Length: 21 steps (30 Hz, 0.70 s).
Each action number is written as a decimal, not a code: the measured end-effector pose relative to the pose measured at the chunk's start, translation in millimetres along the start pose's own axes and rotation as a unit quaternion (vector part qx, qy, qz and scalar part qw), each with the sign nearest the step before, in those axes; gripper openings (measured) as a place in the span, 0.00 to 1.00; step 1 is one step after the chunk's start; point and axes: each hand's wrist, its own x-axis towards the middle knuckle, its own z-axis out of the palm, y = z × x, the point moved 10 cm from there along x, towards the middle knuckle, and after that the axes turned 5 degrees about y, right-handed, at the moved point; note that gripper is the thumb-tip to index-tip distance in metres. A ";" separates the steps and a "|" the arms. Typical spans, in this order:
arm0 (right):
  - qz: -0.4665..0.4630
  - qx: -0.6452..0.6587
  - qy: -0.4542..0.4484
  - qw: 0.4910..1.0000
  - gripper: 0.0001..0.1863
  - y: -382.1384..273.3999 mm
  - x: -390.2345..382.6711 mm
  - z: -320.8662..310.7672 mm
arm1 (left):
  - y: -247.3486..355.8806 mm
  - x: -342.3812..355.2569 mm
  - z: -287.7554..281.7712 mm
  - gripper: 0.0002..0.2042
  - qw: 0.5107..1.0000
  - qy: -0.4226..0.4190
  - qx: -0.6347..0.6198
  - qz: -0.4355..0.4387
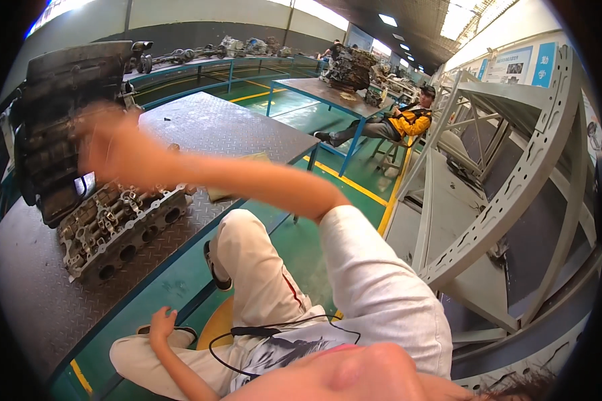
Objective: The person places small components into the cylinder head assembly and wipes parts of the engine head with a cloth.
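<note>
My right arm reaches across to the left, and my right hand is smeared by motion in front of a large black plastic engine part that stands upright. Whether the fingers touch it cannot be made out. Just below the hand lies a metal cylinder head with round ports along its side, on a diamond-plate metal table. Lower down, my left hand rests empty by my left knee, its fingers loosely apart. Partly behind my right forearm is a yellowish flat item at the table's edge.
A second table farther back carries a greasy engine block. Beside it a person in a yellow jacket sits on a stool. A grey metal rack rises close on my right. A black cable crosses my lap.
</note>
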 end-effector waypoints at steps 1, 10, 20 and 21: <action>0.044 0.057 -0.162 0.984 0.06 -22.7 -26.4 37.7 | -6.3 -8.2 0.1 0.21 0.998 -0.012 -0.050 -0.035; 0.261 -0.081 -0.254 0.928 0.19 148.5 -239.5 152.0 | -23.1 -9.7 12.2 0.19 0.997 0.020 0.065 0.025; 0.268 -0.075 -0.235 0.931 0.17 143.4 -233.3 151.9 | -14.0 -17.4 -4.0 0.17 0.999 0.011 0.029 -0.026; 0.269 -0.078 -0.233 0.931 0.17 141.2 -232.5 151.2 | -20.5 -16.9 -2.5 0.17 0.999 0.015 0.032 -0.025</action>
